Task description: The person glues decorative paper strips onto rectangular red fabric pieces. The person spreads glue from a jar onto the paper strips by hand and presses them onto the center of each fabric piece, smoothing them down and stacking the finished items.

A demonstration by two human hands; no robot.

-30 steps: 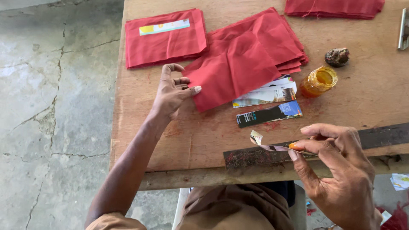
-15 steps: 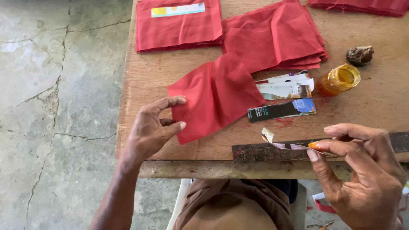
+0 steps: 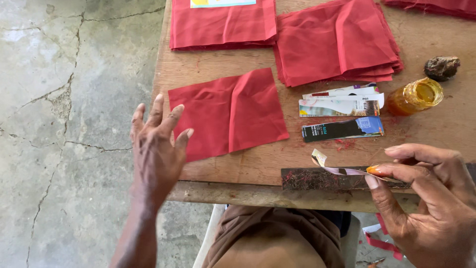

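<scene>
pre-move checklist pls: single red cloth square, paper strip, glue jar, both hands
1. Single red cloth square lies apart from the stacks: ok.
2. Square flat: not ok, creased through the middle.
3. Left hand free, fingers spread at the square's left edge: ok.
4. Right hand pinches the paper strip: ok.
5. Glue jar upright, open, clear of the square: ok.
6. Glue on the strip: cannot tell.

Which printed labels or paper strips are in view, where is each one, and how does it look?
Dark strip: on the table right of the single red cloth; long, black with a blue end.
Pale strips: stacked just above it; white with red and grey print.
Label: on the top-left cloth pile; yellow and light blue.
Thin strip: pinched in the right hand; curled, pale.
</scene>
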